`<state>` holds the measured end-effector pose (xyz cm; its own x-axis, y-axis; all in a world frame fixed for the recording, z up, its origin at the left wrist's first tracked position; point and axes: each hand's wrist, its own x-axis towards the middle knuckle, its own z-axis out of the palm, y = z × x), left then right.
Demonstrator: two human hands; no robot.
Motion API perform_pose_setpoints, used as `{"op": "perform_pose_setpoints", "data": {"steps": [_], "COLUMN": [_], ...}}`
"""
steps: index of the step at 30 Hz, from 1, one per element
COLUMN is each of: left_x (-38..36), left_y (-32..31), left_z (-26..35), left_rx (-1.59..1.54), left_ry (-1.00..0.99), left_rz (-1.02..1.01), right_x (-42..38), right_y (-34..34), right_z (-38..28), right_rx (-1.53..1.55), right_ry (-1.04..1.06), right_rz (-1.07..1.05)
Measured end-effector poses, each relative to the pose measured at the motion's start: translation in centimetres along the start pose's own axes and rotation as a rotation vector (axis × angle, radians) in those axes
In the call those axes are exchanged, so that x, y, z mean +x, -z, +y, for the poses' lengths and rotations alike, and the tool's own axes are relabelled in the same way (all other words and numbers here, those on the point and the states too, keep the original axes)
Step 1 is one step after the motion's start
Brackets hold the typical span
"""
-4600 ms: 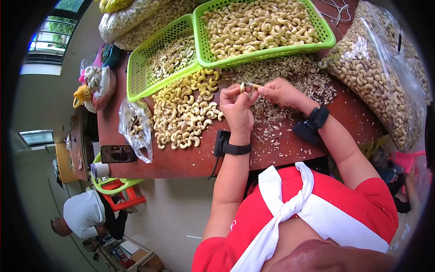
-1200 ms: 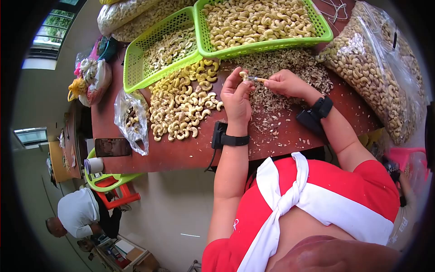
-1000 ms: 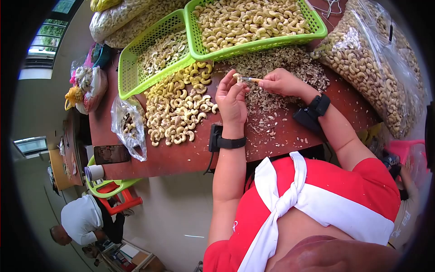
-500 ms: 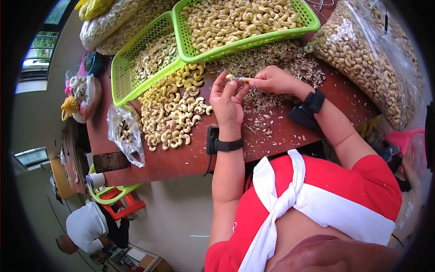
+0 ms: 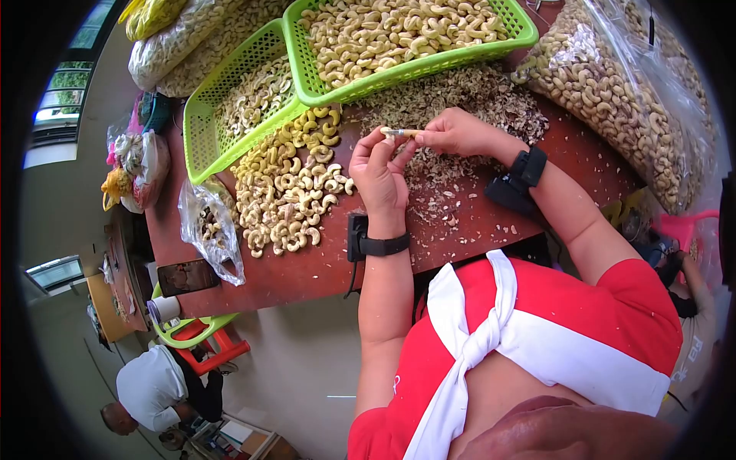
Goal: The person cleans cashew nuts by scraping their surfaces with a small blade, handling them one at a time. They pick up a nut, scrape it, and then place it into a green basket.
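My left hand [image 5: 381,178] pinches a pale cashew [image 5: 386,131] between thumb and fingertips, above the red table. My right hand [image 5: 462,133] is closed around a small knife [image 5: 404,133] with a light handle. Its short metal blade meets the cashew, though fingers partly cover the contact. Loose peeled cashews [image 5: 280,195] lie in a heap on the table to the left of my hands. Beneath and beyond my right hand spreads a pile of brown skin flakes [image 5: 460,100].
Behind my hands, a green basket [image 5: 345,96] is full of cashews; another green basket [image 5: 201,134] holds broken pieces. A large clear bag of cashews [image 5: 613,100] stands at right. Left are a small plastic bag [image 5: 211,230] and a phone [image 5: 188,277]. A person [image 5: 153,387] sits lower left.
Both hands have shifted very slightly left, still holding the cashew and knife. The knife's angle at the cashew has changed a little.
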<state>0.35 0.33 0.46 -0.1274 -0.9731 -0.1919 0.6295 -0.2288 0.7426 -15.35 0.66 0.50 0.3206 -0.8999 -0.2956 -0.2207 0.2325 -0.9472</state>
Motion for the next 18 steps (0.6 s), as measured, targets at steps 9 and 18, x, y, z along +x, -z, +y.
{"op": "perform_pose_setpoints", "data": {"steps": [9,18], "left_x": [0.15,0.1], "left_y": [-0.21,-0.3], "left_z": [-0.21,-0.16], "left_rx": [-0.051,0.047], "left_ry": [0.023,-0.057], "left_rz": [0.026,0.047], "right_x": [-0.32,0.05], "right_y": [0.1,0.21], "right_z": [-0.67,0.05], "right_rx": [0.067,0.047], "right_ry": [-0.02,-0.009], "right_rz": [-0.04,-0.059]}}
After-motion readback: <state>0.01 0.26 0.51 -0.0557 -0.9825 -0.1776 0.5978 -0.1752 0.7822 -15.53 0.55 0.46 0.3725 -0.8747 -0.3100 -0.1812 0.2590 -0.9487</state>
